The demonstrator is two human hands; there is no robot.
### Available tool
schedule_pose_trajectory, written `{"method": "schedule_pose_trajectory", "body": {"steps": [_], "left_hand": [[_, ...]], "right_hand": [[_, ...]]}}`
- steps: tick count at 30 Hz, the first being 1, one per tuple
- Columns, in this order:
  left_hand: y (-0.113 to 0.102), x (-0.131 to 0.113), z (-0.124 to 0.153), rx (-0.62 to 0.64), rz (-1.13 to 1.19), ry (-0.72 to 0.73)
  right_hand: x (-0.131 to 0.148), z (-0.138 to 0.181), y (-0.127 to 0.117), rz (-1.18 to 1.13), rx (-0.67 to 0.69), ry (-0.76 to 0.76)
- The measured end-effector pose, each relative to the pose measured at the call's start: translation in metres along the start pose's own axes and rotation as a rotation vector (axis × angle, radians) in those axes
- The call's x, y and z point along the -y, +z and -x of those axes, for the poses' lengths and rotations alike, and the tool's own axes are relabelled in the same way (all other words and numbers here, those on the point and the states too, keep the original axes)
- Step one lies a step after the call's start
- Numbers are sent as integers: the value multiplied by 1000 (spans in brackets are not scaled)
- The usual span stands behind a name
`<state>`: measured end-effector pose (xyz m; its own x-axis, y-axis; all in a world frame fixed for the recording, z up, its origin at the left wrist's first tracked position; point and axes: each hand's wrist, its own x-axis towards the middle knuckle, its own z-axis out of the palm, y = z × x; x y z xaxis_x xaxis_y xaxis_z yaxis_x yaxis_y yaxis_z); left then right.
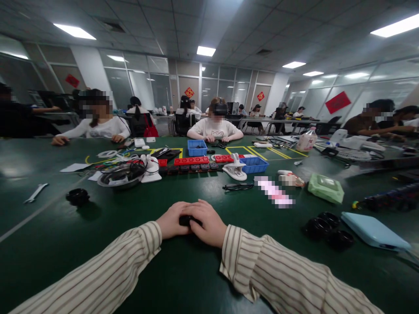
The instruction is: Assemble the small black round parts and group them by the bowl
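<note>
While two striped sleeves stretched across a dark green counter, a person's left hand and right hand were cupped around a small black object, near the middle of the view. The right fingers curled narrowly over it; the left ones were mostly hidden, so their grip could not be told. The handling seemed unfinished, since the object had not been let go. A black cluster to the left and black rings to the right lay apart, untouched. How much remained was unclear.
</note>
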<state>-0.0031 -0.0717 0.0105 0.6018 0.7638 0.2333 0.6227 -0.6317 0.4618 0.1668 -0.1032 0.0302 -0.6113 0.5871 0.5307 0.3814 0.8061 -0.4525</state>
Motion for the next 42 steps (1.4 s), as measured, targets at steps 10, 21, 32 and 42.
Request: {"method": "schedule_pose_trajectory", "body": {"steps": [10, 21, 32, 42], "left_hand": [[10, -29, 10, -134, -260, -261], [-1, 0, 2, -16, -32, -5], [2, -12, 8, -49, -130, -150], [8, -29, 10, -186, -277, -317]], "right_hand": [[-9, -1, 7, 149, -119, 316], [-9, -2, 1, -96, -59, 42], [-9, 2, 4, -47, -168, 119], [-7, 2, 8, 98, -169, 325]]}}
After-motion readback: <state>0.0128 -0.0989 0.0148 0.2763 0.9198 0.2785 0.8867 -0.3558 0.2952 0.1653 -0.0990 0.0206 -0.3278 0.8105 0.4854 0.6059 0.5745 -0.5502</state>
